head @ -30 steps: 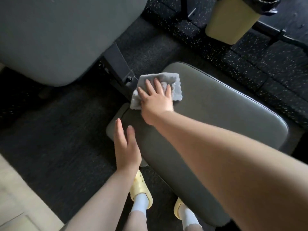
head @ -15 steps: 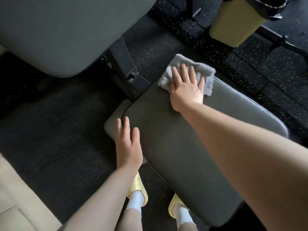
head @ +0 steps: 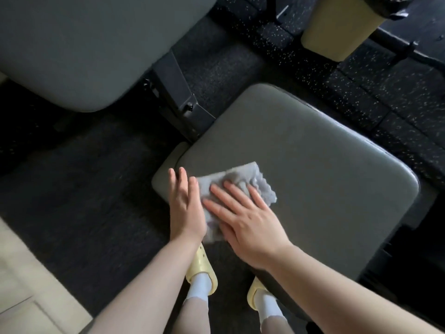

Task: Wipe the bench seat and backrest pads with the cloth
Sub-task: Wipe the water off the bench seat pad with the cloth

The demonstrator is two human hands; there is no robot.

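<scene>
Right hand [head: 250, 220] flat on the cloth [head: 243, 183] at the seat's [head: 313, 169] near-left corner, left hand [head: 185, 203] flat just beside, so plenty of unwiped pad stretching away up-right, backrest [head: 84, 49] off far-left.

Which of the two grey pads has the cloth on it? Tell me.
The seat pad at lower right: the right hand presses the grey cloth flat on its near left corner. The other pad, upper left, is bare and untouched.

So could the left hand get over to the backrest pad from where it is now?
Probably yes. The left hand rests flat and holds nothing at the seat pad's near corner, and only open floor lies between it and the backrest pad.
</scene>
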